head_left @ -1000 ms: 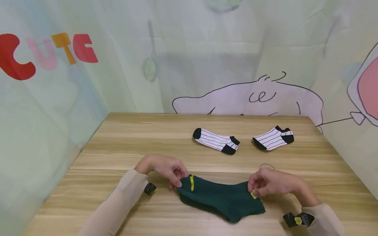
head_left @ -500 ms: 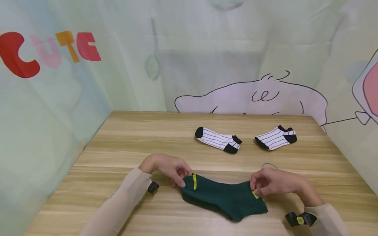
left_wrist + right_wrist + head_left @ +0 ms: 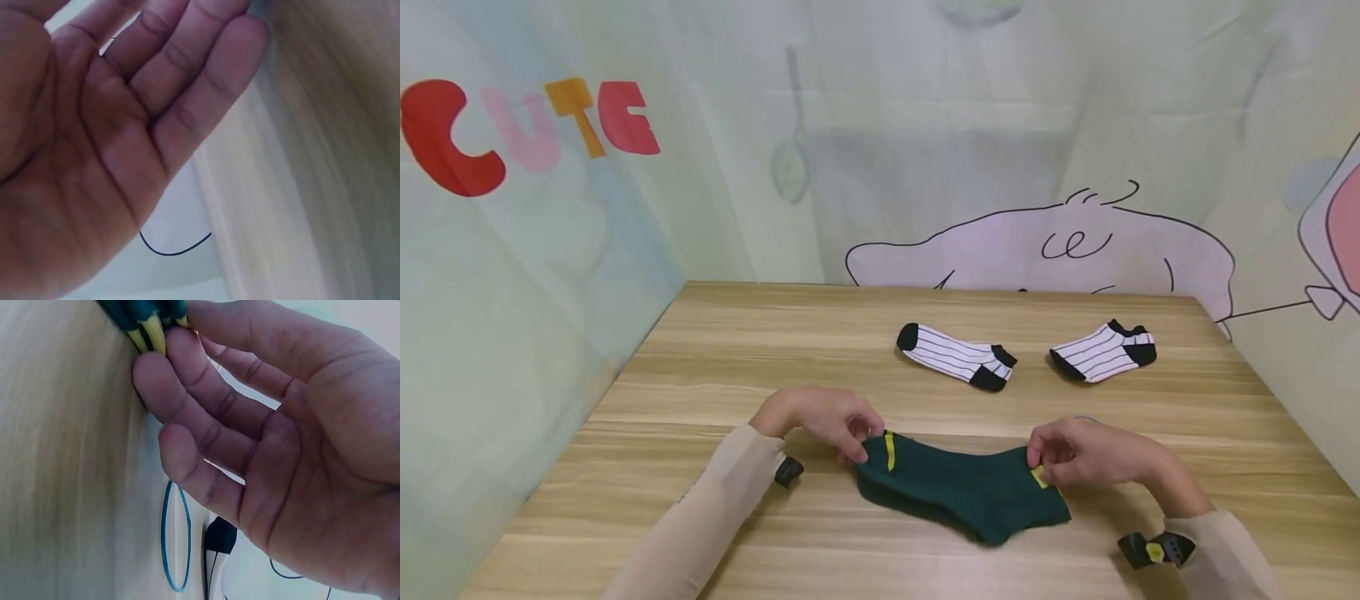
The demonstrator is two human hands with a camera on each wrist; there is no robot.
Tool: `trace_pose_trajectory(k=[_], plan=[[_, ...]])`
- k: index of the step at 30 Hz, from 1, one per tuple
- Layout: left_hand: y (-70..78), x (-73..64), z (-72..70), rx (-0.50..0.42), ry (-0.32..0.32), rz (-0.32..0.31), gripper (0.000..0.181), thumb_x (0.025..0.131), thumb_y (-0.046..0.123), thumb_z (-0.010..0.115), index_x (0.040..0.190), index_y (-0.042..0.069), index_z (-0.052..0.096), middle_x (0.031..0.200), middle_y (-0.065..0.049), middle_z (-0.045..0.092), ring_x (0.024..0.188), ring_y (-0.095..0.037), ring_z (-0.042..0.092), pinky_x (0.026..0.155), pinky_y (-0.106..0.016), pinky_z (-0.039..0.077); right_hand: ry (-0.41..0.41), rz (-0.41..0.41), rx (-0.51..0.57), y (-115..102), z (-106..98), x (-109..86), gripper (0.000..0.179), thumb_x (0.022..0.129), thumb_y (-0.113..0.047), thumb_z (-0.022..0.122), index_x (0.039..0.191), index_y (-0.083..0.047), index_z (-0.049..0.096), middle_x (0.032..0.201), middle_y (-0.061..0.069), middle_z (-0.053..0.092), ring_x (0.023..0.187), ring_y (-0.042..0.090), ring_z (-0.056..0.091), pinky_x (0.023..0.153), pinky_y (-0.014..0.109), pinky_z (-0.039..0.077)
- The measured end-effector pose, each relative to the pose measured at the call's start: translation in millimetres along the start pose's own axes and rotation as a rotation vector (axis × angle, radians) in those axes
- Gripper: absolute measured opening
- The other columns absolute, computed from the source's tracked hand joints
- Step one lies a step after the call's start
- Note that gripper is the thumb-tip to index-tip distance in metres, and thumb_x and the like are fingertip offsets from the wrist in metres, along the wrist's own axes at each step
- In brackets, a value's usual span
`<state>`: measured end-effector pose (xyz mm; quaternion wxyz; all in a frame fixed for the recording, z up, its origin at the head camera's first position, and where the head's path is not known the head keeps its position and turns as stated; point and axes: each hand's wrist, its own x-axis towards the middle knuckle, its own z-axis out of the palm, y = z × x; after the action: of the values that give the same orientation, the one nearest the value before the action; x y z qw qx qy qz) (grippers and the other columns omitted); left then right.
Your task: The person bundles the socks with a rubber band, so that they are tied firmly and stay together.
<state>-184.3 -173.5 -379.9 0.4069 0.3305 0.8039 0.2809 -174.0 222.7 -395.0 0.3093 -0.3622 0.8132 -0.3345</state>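
Observation:
A dark green sock [image 3: 958, 479] with yellow trim lies stretched sideways on the wooden table between my hands. It looks layered; whether it is one sock or two stacked, I cannot tell. My left hand [image 3: 823, 418] pinches its toe end, beside a short yellow stripe. At the cuff, my right hand [image 3: 1097, 454] pinches the yellow-edged opening between thumb and fingers. In the right wrist view, the bunched green cuff [image 3: 150, 328] shows at the fingertips, several yellow edges together. The left wrist view shows the left palm [image 3: 112, 144], with the pinched part out of sight.
Two white striped ankle socks with black toes and heels lie farther back, one at centre [image 3: 955, 357] and one at right [image 3: 1103, 352]. A thin blue loop [image 3: 164, 537] lies behind my right hand. A printed curtain [image 3: 925, 150] borders the wooden table [image 3: 737, 333].
Both hands have shifted slightly away from me with the green sock, the right hand also a little leftward. The grips look the same. The head view has turned slightly.

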Motion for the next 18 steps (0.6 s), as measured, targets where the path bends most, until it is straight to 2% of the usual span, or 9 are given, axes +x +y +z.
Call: trace_pose_trajectory(k=[7,18], plan=[[-0.4,-6.4,-3.9,0.083,0.111,-0.026,0.008,0.092,0.004,0.069,0.093,0.012,0.067,0.072,0.001,0.064,0.065,-0.014,0.062,0.069,-0.023,0.046,0.035,-0.036,-0.014,-2.8,-1.5,10.1,0.010,0.093,-0.010,0.069,0.101,-0.009,0.064,0.083,-0.003,0.063,0.073,0.010,0.058,0.066,0.025,0.049],[-5.9,-15.7,-10.2,0.153,0.238,-0.085,0.009,0.092,0.003,0.068,0.094,0.010,0.064,0.075,0.001,0.059,0.068,-0.012,0.055,0.068,-0.025,0.044,0.111,-0.045,-0.090,-3.7,-3.4,27.5,0.009,0.092,-0.010,0.070,0.100,-0.010,0.065,0.083,-0.004,0.063,0.076,0.010,0.058,0.069,0.027,0.050]])
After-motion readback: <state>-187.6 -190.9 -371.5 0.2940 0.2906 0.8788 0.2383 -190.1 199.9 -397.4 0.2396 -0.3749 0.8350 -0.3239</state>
